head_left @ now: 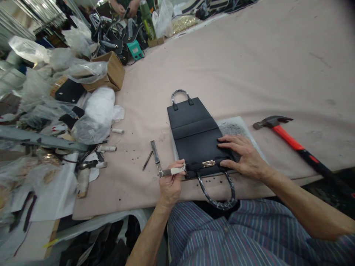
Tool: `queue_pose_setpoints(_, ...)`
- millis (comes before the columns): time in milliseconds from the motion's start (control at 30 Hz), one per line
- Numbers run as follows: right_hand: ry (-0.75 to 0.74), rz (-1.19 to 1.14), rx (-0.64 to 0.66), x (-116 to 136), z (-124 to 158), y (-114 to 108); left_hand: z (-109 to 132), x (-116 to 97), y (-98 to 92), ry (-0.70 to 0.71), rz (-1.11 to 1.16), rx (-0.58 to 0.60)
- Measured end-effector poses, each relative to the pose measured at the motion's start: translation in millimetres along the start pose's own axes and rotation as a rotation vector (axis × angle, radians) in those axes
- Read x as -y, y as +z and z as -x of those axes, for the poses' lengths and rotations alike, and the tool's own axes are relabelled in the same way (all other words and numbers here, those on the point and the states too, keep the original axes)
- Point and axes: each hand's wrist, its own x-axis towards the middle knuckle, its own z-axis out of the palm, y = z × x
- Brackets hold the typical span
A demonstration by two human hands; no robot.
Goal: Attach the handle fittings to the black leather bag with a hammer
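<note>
A black handbag [194, 129] lies flat on the table, with a gold clasp [208, 163] near its close end. Its two handles, one [205, 192] over the table edge, are wrapped in clear film. My left hand [170, 188] pinches a short punch-like tool [169, 172], dark metal with a white section, beside the bag's near left corner. My right hand [246, 157] lies on the bag's right side with fingers spread. Left of the bag rest a pronged metal tool [155, 152] and a thin dark rod [148, 160]. Beneath the bag is a pale slab [245, 127].
A claw hammer [294, 142] with a red-black handle lies to the right. Along the left are plastic bags [95, 114], a cardboard box [115, 72] and small tools. At the back stand a green bottle [148, 22] and a teal device [135, 50]; another person's hands [126, 7] show there.
</note>
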Motion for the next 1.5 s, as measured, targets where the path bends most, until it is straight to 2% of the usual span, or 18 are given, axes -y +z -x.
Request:
queue_pose_setpoints(333,-0.012,0.011,-0.013,-4.8,1.8,2.5,3.2,4.9,1.9,0.060,-0.026,0.031)
queue_pose_setpoints(667,-0.011,0.003,-0.017,-4.7,1.7,1.9,2.0,5.0,0.9,0.061,-0.058,0.043)
queue_pose_setpoints(1100,-0.031,0.012,-0.037,-7.9,3.2,4.9,14.7,9.9,2.7,0.229,-0.225,0.004)
queue_pose_setpoints(1300,-0.032,0.021,-0.035,-6.9,2.6,4.1,15.6,8.8,4.5,0.226,-0.249,-0.017)
queue_pose_setpoints(1500,-0.033,0.029,-0.041,-6.7,2.6,4.3,10.9,8.0,5.3,0.206,-0.216,0.014)
